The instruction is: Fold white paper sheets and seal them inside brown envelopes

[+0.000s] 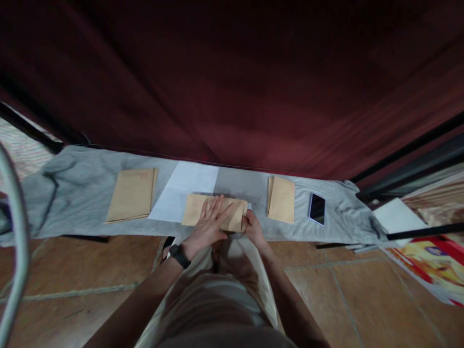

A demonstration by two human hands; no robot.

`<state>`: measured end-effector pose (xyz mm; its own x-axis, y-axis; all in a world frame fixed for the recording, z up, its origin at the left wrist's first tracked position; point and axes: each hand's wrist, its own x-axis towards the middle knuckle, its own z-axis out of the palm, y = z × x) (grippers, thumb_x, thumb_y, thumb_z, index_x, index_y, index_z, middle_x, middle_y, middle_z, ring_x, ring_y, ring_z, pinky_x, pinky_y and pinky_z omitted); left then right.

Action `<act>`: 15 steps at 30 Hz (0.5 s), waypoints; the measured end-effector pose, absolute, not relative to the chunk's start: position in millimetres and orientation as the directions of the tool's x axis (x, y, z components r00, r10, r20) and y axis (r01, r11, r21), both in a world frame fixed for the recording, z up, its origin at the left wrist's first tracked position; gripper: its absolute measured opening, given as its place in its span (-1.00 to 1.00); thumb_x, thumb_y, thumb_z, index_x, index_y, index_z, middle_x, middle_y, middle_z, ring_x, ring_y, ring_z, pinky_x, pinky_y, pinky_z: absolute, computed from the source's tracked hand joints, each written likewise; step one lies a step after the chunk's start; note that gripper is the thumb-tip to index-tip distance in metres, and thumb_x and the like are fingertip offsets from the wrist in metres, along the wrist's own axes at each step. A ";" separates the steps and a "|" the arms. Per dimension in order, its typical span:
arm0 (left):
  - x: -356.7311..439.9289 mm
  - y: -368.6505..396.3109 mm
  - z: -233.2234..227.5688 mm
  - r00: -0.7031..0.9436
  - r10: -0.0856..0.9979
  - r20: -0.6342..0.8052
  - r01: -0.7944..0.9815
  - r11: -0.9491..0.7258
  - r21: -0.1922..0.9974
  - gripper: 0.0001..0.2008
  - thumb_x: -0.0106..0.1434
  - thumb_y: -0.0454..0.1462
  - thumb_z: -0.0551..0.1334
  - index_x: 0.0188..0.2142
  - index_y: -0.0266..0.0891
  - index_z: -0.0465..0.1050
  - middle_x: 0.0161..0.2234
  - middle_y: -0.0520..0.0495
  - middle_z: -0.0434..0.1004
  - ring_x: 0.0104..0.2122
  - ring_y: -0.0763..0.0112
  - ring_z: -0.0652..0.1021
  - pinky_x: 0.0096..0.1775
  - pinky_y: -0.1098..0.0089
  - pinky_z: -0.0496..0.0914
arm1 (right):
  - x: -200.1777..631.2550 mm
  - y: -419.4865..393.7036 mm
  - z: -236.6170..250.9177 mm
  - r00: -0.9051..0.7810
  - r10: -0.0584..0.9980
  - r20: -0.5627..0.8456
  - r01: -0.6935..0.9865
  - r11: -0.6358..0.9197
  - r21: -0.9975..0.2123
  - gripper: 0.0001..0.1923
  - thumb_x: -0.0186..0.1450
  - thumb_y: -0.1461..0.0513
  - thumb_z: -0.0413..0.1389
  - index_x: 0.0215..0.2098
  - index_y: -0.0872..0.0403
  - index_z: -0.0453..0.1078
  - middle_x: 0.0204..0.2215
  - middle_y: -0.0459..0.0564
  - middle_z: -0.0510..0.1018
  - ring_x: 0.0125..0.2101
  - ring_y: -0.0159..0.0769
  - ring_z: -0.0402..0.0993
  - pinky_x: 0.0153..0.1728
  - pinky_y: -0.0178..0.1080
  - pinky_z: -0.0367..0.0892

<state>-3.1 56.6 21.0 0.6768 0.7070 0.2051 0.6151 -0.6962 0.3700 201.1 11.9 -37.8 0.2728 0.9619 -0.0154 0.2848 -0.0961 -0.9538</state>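
Observation:
A brown paper envelope [193,209] lies lengthwise in front of me, partly over white paper [188,180]. My left hand [210,223] rests flat on its middle with the fingers spread. At the envelope's right end my right hand [253,227] pinches the edge, thumb and fingers closed on it. A small bit of white shows beside that end, just above the right fingers. To the left sits a stack of larger brown envelopes [131,194]. Farther right is a smaller stack of brown envelopes [282,199].
A grey cloth [87,186] covers the long narrow surface. Near its right part lies a phone [317,209]. A dark red curtain [232,111] hangs along the back edge. A pale curved tube [18,232] stands at the far left, and a colourful box [433,263] at the lower right.

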 end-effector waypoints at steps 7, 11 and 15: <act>0.1 85.0 9.8 0.774 0.632 0.051 0.617 -0.769 0.168 0.24 -0.05 0.02 0.49 0.47 -0.04 -0.20 0.47 -0.36 -0.17 0.43 -0.20 -0.07 0.31 -0.28 -0.27 | 206.8 2.4 -41.3 0.275 0.960 0.048 0.251 -0.024 -0.968 -0.80 0.29 0.07 0.02 -0.25 0.00 0.34 -0.41 -0.10 0.48 -0.36 -0.30 0.41 -0.36 -0.31 0.37; 3.1 80.5 15.1 0.782 0.617 0.081 0.604 -0.784 0.140 0.15 0.00 0.00 0.46 0.46 -0.04 -0.12 0.39 -0.33 0.08 0.38 -0.20 0.07 0.31 -0.26 -0.26 | 206.5 -1.6 -45.5 0.264 0.963 -0.053 0.155 -0.096 -0.983 -0.77 0.29 0.03 0.05 -0.24 0.01 0.34 -0.50 -0.17 0.42 -0.53 -0.37 0.32 -0.55 -0.36 0.29; 5.6 75.0 31.4 0.798 0.582 0.156 0.583 -0.812 0.045 -0.01 0.13 -0.11 0.40 0.44 0.01 -0.06 0.32 -0.24 0.22 0.32 -0.12 0.19 0.33 -0.23 -0.22 | 209.4 -1.8 -47.0 0.328 0.932 -0.154 0.040 -0.177 -0.983 -0.76 0.26 0.01 0.07 -0.30 0.00 0.31 -0.61 -0.20 0.35 -0.65 -0.40 0.22 -0.69 -0.37 0.17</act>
<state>5.6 75.0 31.4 0.7983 0.5818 0.1557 0.5826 -0.8115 0.0453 209.4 -1.8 -47.0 0.3280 0.9320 -0.1542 0.0398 -0.1768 -0.9835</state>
